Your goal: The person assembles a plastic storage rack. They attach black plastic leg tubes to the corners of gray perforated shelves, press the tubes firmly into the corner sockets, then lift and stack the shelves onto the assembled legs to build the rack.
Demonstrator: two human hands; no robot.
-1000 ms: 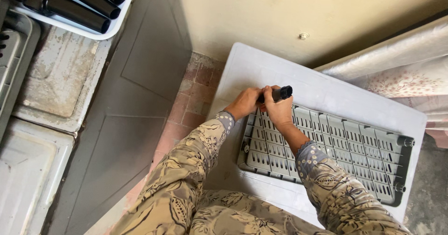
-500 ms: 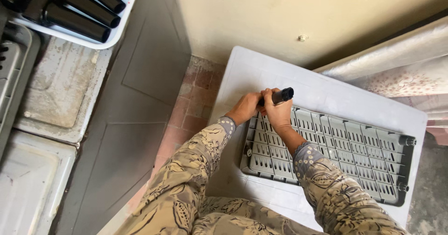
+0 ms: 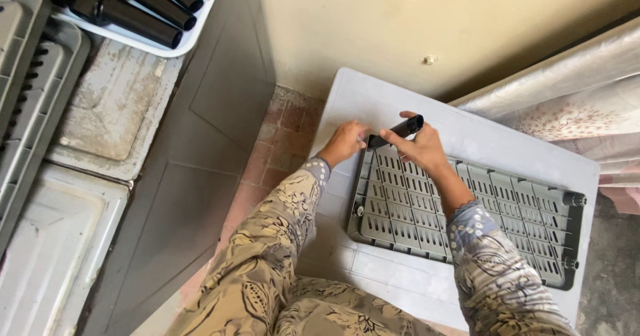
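Since a moment ago our black tube [image 3: 397, 131] tilts lower toward the slatted grey shelf [image 3: 467, 216] corner, right hand [image 3: 421, 148] fingers clamped around it, left hand [image 3: 344, 143] fingers steadying its end.

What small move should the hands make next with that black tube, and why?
Probably press the black tube straight down into the corner of the grey shelf. The right hand grips the tube, tilted, its lower end at that corner, and the left hand steadies there. Other corners show sockets.
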